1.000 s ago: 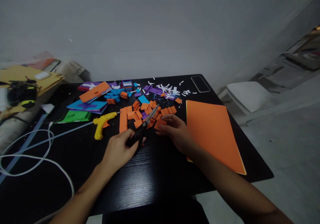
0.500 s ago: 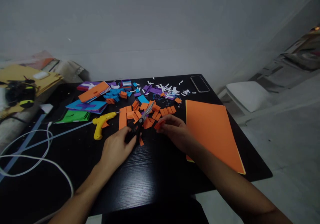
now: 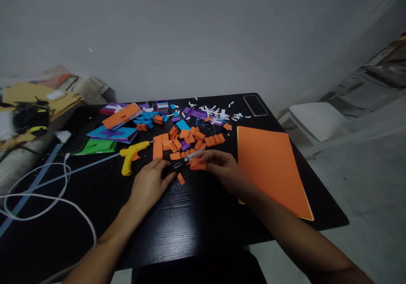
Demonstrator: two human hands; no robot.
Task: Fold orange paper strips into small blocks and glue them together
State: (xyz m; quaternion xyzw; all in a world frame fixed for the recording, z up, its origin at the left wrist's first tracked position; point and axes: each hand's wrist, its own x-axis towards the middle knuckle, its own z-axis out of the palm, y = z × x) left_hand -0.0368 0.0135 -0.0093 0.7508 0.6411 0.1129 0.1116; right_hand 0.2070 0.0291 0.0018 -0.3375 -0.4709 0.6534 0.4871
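My left hand (image 3: 152,180) is closed round the black handles of a pair of scissors (image 3: 178,164), low over the table. The blades point right, toward the fingers of my right hand (image 3: 223,167). Pinched in those fingers is a small orange paper piece (image 3: 198,164), partly behind the blade tips. Just beyond both hands lies a heap of folded orange paper pieces (image 3: 184,134), with an orange strip (image 3: 157,147) at its left side. A small orange scrap (image 3: 181,178) rests on the table below the scissors.
A yellow glue gun (image 3: 129,158) lies left of my left hand. Orange sheets (image 3: 273,172) are stacked at the right, a phone (image 3: 255,106) behind them. Further back are white paper scraps (image 3: 215,114) and folded coloured papers (image 3: 112,133). A white cable (image 3: 68,201) loops at the left.
The scissors have swung from pointing away to pointing right, their blades now at the orange piece in my right hand. That piece has turned and shows more of its face.
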